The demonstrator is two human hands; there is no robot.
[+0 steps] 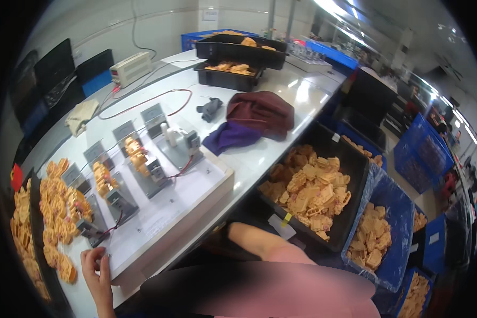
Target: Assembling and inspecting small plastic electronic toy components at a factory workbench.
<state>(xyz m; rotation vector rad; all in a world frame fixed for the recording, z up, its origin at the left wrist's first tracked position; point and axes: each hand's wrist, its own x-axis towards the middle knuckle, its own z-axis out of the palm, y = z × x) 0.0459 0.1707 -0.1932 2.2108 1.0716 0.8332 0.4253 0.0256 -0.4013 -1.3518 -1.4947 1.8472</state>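
My left hand (96, 267) rests at the near left corner of a white box-shaped board (175, 206), fingers loosely bent and apart, holding nothing I can see. Several grey metal fixtures stand on the board. Orange-yellow plastic pieces (138, 156) sit in three of them; the rightmost fixture (176, 142) has a white peg and no orange piece. Beside my left hand, many loose orange-yellow pieces (58, 204) lie in a heap on the table. My right forearm (257, 241) reaches leftward below the table's edge, and my right hand is hidden in the dark there.
A black tray (350, 212) and a plastic-lined blue bin (403, 238), both with orange pieces, stand at the right. Maroon cloth (262, 111) and purple cloth (230, 137) lie on the table. Black trays (228, 79) and a beige power supply box (131, 69) are farther back.
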